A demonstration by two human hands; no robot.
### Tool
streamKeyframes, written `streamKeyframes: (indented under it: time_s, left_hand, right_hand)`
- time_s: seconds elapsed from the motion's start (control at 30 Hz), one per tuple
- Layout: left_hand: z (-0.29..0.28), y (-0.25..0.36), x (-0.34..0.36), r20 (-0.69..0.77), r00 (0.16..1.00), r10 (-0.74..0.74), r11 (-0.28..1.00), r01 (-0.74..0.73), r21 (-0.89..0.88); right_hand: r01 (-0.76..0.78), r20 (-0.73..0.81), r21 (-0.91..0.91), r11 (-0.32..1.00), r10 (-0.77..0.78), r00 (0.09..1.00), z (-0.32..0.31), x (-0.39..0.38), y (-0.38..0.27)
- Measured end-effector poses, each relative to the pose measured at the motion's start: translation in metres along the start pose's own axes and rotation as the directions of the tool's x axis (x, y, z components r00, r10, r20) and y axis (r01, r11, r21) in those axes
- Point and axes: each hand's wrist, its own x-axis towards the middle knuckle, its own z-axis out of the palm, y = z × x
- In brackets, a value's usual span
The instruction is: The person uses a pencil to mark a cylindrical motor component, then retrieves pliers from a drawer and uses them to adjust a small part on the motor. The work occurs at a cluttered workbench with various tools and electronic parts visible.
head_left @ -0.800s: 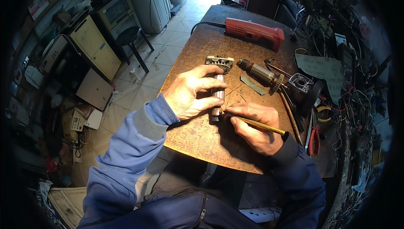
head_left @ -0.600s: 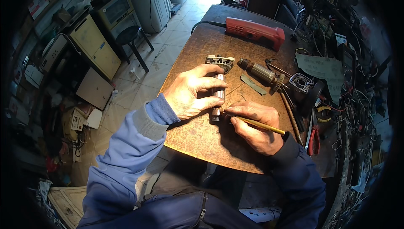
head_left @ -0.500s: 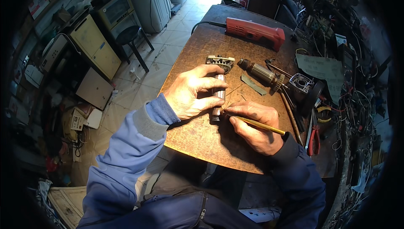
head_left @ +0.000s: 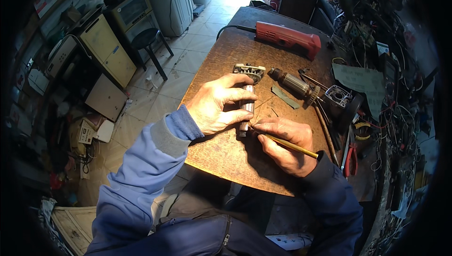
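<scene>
My left hand (head_left: 215,104) grips a metal motor rotor (head_left: 246,106) that lies on the brown workbench (head_left: 226,155), its geared end (head_left: 249,72) pointing away from me. My right hand (head_left: 285,145) holds a thin yellow-handled tool (head_left: 292,147) like a pen, with its tip against the near end of the rotor. Both hands rest on the bench top and touch each other at the rotor.
A second rotor (head_left: 294,85), a metal housing part (head_left: 338,97) and a flat grey strip (head_left: 284,98) lie to the right. A red power tool (head_left: 288,38) sits at the far end. Red-handled pliers (head_left: 350,159) and tangled wires (head_left: 395,115) crowd the right side. A black stool (head_left: 147,42) stands on the tiled floor at left.
</scene>
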Motion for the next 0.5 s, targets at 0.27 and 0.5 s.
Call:
streamKeyframes:
  time_s: [0.27, 0.5]
  left_hand:
    - [-0.0011, 0.0017, 0.0012, -0.003, 1.000, 0.018, 1.000, -0.017, 0.022]
    - [0.0000, 0.0003, 0.0003, -0.006, 1.000, 0.012, 1.000, -0.012, 0.016]
  right_hand:
    - [-0.006, 0.008, -0.020, 1.000, 0.007, 1.000, -0.0006, -0.0002, -0.0023]
    - [-0.009, 0.018, -0.033, 0.999, 0.010, 1.000, -0.0005, 0.0009, -0.0037]
